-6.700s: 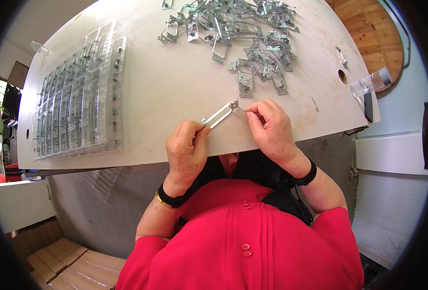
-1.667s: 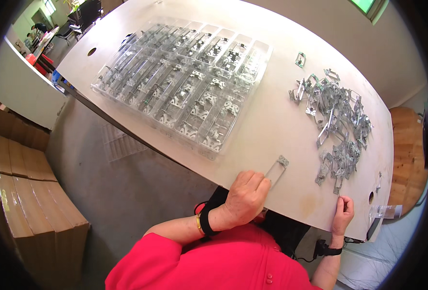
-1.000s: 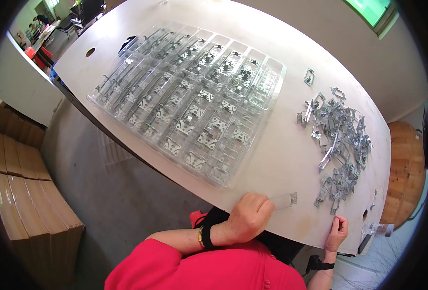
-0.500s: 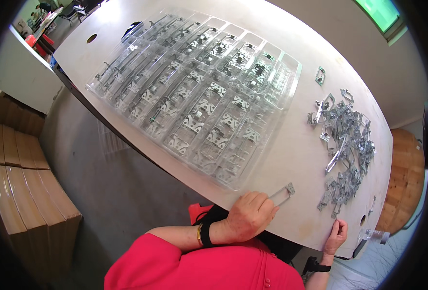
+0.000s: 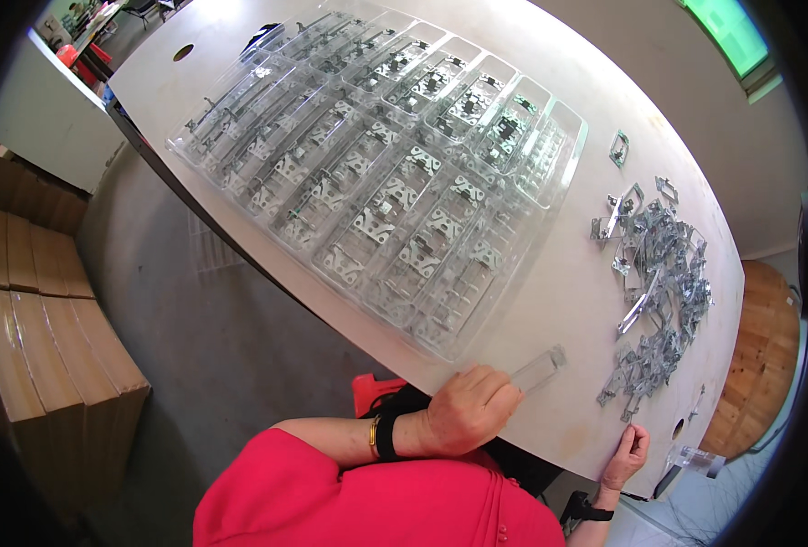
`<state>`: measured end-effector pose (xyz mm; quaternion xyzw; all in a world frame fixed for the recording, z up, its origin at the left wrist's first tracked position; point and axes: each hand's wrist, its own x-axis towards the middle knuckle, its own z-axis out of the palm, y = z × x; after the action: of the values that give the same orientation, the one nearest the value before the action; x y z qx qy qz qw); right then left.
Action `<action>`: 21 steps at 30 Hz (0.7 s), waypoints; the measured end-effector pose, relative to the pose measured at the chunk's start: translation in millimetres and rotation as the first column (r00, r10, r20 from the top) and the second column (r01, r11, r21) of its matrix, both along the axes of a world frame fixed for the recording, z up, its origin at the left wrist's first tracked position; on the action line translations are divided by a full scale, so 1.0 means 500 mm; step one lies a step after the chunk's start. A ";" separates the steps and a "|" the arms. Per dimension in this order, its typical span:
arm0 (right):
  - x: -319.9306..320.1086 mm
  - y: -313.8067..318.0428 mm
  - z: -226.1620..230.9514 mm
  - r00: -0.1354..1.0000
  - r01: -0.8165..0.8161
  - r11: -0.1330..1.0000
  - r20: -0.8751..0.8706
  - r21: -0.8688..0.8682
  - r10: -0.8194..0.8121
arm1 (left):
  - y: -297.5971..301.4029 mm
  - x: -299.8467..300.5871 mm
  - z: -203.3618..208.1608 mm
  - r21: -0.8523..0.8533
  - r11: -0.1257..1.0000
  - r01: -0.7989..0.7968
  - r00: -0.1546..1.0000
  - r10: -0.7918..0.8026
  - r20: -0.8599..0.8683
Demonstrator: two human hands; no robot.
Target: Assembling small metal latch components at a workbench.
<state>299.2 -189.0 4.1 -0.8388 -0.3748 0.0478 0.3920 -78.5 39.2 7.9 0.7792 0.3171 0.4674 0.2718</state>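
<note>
My left hand [image 5: 472, 410], a black band and a gold-coloured bracelet on its wrist, is closed over the table's near edge. Out of its fingers sticks a thin metal bracket [image 5: 540, 367], a narrow loop with a plate at its far end, smeared by motion. To the right, my right hand [image 5: 624, 458] has thumb and finger pinched at a small metal piece [image 5: 629, 413] at the near end of a heap of metal brackets [image 5: 663, 292]. Its other fingers are curled, and a black strap circles that wrist.
Clear plastic trays [image 5: 358, 273] with compartments of metal parts cover the table's left and middle. One loose bracket [image 5: 619, 148] lies beyond the heap. Stacked cartons [image 5: 57, 356] stand on the floor at left, a round wooden top [image 5: 752, 356] at right.
The whole view has shifted slightly. The bracket in my left hand was sharp before and is now blurred by motion. My right hand keeps its place at the heap's near end.
</note>
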 end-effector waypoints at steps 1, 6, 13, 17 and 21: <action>0.000 0.000 0.000 1.000 -0.005 1.000 0.007 -0.001 0.006 | -0.001 0.000 -0.003 0.013 1.000 0.011 0.997 -0.010 -0.078; 0.005 -0.004 -0.008 1.000 -0.010 0.999 0.004 0.039 0.010 | 0.007 0.004 0.016 0.024 0.999 0.023 0.999 -0.022 -0.029; -0.003 0.008 -0.007 0.999 -0.010 1.000 -0.031 0.021 0.011 | 0.000 -0.064 0.143 0.139 0.986 -0.095 0.993 0.083 0.087; -0.008 0.014 -0.003 1.000 0.004 1.000 -0.006 -0.008 -0.004 | 0.046 -0.133 0.211 0.254 0.919 -0.303 0.950 0.312 0.004; -0.012 0.020 -0.002 1.000 -0.022 1.000 -0.006 0.013 0.022 | 0.092 -0.154 0.232 0.272 0.881 -0.387 0.912 0.410 -0.033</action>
<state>293.3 -178.9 3.0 -0.8319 -0.3831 0.0524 0.3979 -155.6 85.4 123.7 0.7462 0.4182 0.5155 0.0510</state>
